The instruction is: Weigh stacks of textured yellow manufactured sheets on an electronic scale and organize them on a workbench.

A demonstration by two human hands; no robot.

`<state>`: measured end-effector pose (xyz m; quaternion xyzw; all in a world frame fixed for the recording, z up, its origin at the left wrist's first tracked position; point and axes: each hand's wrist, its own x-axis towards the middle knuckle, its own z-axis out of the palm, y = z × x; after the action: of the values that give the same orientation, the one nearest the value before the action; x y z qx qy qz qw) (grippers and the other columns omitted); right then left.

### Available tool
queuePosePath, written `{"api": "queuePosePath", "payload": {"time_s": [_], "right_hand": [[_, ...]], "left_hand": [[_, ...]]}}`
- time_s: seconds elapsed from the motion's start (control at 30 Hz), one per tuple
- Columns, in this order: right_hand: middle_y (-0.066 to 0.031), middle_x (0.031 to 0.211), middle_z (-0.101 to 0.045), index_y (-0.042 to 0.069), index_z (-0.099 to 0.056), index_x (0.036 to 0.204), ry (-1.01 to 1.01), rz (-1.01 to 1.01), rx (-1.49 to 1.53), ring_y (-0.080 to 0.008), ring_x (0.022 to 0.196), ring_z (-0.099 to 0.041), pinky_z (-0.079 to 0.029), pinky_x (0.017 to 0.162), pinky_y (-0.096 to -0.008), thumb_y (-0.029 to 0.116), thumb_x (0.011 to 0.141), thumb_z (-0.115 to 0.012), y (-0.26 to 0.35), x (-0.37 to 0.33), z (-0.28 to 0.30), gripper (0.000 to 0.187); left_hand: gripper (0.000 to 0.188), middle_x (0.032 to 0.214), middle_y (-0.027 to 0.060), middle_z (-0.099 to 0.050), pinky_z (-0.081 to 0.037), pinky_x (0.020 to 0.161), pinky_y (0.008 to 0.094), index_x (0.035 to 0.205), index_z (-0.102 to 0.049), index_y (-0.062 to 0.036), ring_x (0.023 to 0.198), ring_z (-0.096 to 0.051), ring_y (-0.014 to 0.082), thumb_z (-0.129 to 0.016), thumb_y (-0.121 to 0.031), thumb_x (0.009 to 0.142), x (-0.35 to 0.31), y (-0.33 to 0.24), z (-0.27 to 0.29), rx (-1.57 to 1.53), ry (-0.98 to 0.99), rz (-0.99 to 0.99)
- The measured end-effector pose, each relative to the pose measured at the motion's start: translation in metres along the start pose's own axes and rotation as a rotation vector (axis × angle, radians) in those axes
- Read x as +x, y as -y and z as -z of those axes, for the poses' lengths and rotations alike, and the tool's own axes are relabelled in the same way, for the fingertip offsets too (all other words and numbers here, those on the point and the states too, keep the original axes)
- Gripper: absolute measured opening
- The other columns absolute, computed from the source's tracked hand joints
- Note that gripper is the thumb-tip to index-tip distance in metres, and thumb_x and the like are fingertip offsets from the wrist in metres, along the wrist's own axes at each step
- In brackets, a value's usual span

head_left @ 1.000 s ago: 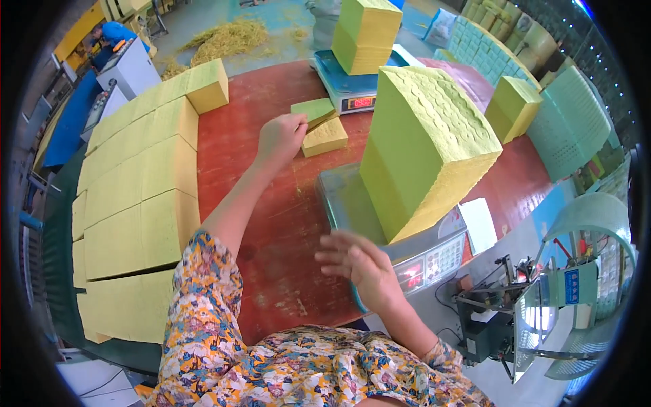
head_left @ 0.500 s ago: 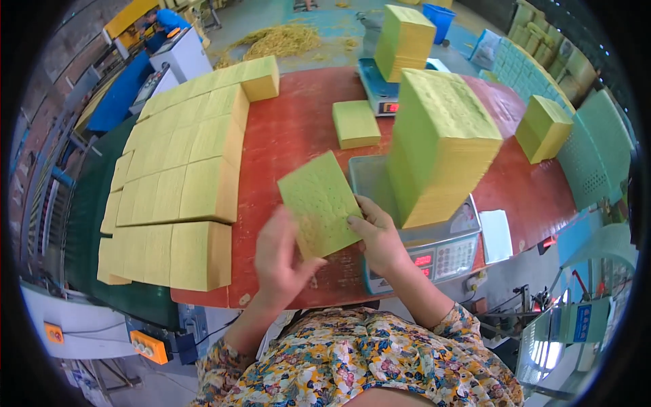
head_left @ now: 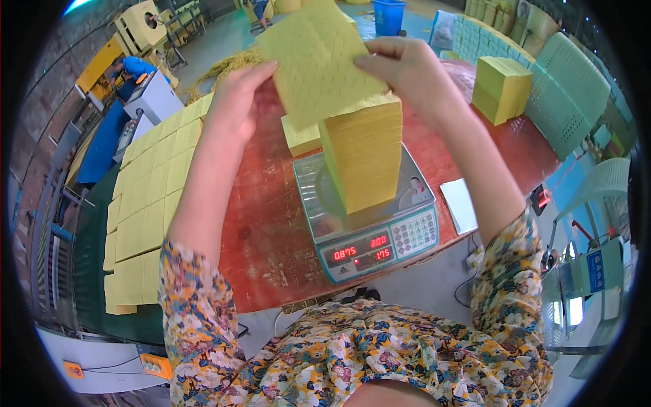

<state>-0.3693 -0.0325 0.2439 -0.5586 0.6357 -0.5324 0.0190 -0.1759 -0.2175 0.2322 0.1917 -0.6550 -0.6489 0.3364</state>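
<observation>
A thin piece of rough yellow paper [head_left: 315, 64], dotted with short slits, is held up above a tall stack of yellow paper [head_left: 363, 159]. My right hand [head_left: 410, 68] pinches its right edge between thumb and fingers. At its left edge, the fingertips of my left hand [head_left: 234, 102] are closed on the paper. Whether it is one sheet or several, I cannot tell. Under the tall stack is a digital scale [head_left: 369, 251] with a lit red display and a keypad. The raised paper hides part of the stack's top.
Rows of yellow paper blocks [head_left: 146, 203] line the left side of the red table [head_left: 261, 251]. A low paper block [head_left: 300, 139] lies behind the scale, another block [head_left: 502, 88] at the far right. A white pad [head_left: 460, 207] lies right of the scale. Someone in blue [head_left: 139, 68] works far left.
Both hands have lifted the yellow paper up and forward, from beside the scale to above the tall stack. My left hand has come to the paper's left edge. The view has shifted.
</observation>
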Motion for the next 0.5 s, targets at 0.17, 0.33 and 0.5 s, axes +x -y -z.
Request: {"api": "queuePosePath", "payload": {"time_s": [0.17, 0.33, 0.5], "right_hand": [[-0.0069, 0.081, -0.065, -0.002, -0.066, 0.116, 0.067, -0.297, 0.085, -0.0119, 0.058, -0.057, -0.047, 0.052, -0.0294, 0.022, 0.081, -0.072, -0.028, 0.020, 0.014, 0.043], [-0.0072, 0.081, -0.064, -0.001, -0.064, 0.118, 0.068, -0.307, 0.043, -0.0120, 0.064, -0.057, -0.049, 0.056, -0.0275, 0.024, 0.081, -0.074, -0.058, 0.014, 0.013, 0.046], [-0.0102, 0.081, -0.066, 0.003, -0.068, 0.113, 0.053, -0.241, -0.009, -0.0160, 0.062, -0.062, -0.053, 0.058, -0.0300, 0.027, 0.075, -0.076, -0.074, 0.009, 0.007, 0.045]], "left_hand": [[0.019, 0.074, 0.0036, -0.068, -0.048, 0.057, 0.0266, 0.084, -0.067, -0.0089, 0.059, -0.060, 0.0132, -0.068, -0.027, 0.088, 0.044, 0.013, -0.029, 0.149, -0.009, 0.137], [0.021, 0.071, 0.0045, -0.067, -0.046, 0.052, 0.0266, 0.078, -0.065, -0.0098, 0.054, -0.058, 0.0135, -0.069, -0.028, 0.087, 0.044, 0.031, -0.036, 0.234, 0.032, 0.219], [0.022, 0.067, 0.0049, -0.065, -0.043, 0.049, 0.0264, 0.078, -0.063, -0.0100, 0.053, -0.057, 0.0133, -0.067, -0.029, 0.088, 0.040, 0.038, -0.035, 0.257, 0.030, 0.232]]}}
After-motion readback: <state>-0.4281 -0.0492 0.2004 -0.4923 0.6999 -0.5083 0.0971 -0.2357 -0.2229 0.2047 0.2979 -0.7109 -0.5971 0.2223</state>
